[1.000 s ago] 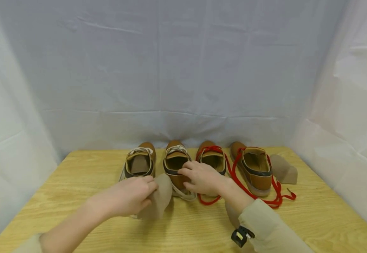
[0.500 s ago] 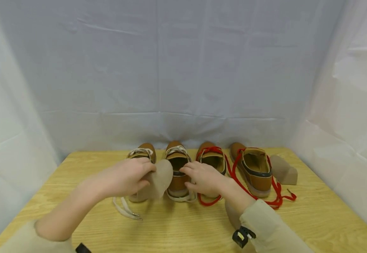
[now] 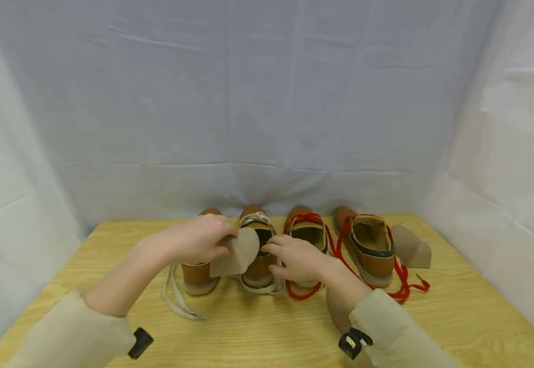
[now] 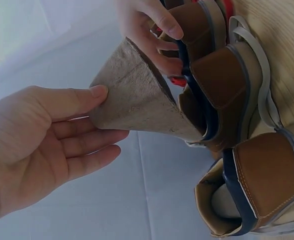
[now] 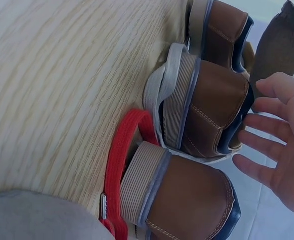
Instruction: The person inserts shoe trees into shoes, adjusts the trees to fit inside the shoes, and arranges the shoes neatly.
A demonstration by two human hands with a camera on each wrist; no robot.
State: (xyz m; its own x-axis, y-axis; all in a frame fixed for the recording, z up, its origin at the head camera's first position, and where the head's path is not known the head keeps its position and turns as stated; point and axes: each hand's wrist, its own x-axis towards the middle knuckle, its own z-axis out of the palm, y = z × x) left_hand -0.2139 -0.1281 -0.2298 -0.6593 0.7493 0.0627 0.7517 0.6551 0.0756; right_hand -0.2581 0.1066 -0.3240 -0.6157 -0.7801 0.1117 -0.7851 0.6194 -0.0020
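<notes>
In the head view, my left hand [image 3: 198, 239] pinches a grey-brown moulded shoe insert [image 3: 239, 251] between thumb and fingers. One end of the insert points toward the opening of the second brown shoe [image 3: 259, 270], which has white laces. The left wrist view has the insert [image 4: 137, 95] slanting down to that shoe's collar; its far tip is partly hidden there. My right hand [image 3: 294, 258] is at the same shoe's right side. In the right wrist view, its spread fingers [image 5: 267, 145] lie along the dark collar; firm contact cannot be told.
Left of it stands another white-laced shoe [image 3: 198, 278], partly behind my left hand. To the right are two shoes with red laces, a nearer one [image 3: 310, 236] and a farther one [image 3: 372, 255]. Another insert [image 3: 412, 246] lies at far right; a similar piece [image 3: 337, 311] shows beside my right forearm.
My left hand has lifted the insert away from the table front, then carried it right to the second shoe's opening. The right hand has stayed nearly still.
</notes>
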